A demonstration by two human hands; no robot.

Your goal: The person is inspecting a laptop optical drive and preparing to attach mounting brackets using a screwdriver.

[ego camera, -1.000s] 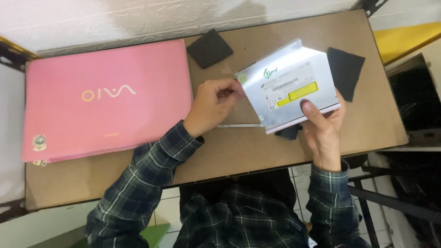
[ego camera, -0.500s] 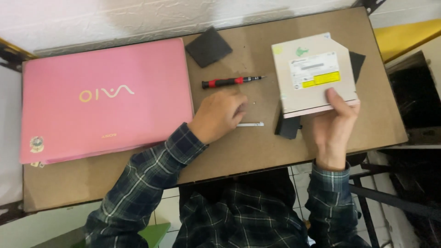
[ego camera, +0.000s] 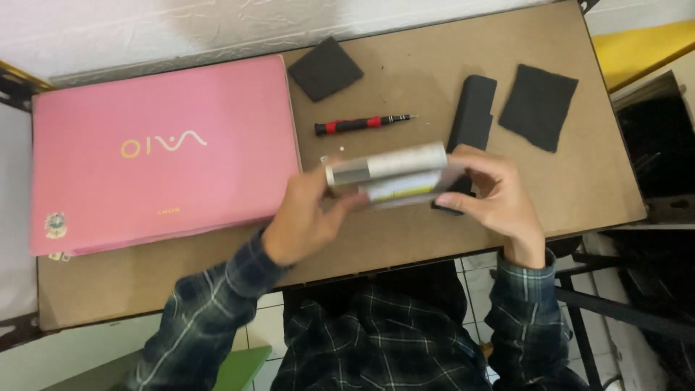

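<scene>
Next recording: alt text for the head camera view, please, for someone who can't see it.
Both hands, left hand and right hand, hold a flat silver optical drive edge-on above a brown wooden table. A closed pink laptop lies at left; a red-and-black screwdriver, a long black cover piece and two dark foam squares lie beyond.

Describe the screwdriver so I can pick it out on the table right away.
Start at the closed pink laptop on the left of the brown table. Just past its right edge, above the silver optical drive held between the left hand and right hand, lies the screwdriver. It is the only thin thing there, black and red, unlike the flat black foam squares nearby.
</scene>
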